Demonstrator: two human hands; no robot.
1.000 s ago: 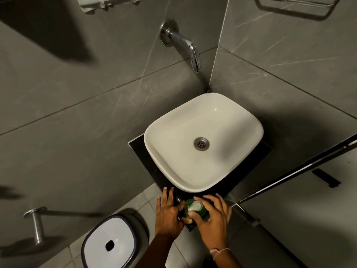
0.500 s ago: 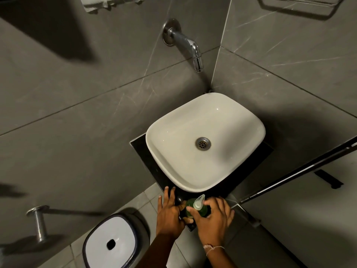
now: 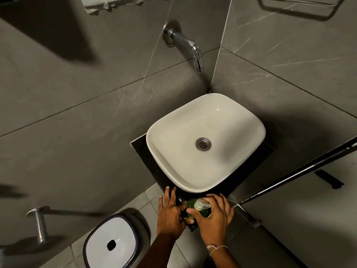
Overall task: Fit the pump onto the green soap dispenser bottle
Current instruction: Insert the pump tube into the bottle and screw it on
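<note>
**Pump meets bottle at the basin's edge**

My right hand (image 3: 214, 219) grips the translucent white plastic pump (image 3: 201, 205) atop the round green soap dispenser bottle (image 3: 193, 209), just in front of the white ceramic basin (image 3: 173, 144). My left hand (image 3: 170, 213) braces the bottle's side, thumb touching it, fingers splayed.

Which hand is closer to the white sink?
Left. The left hand has fingertips reaching almost to the white sink rim; the right hand sits lower, around the green bottle.
</note>
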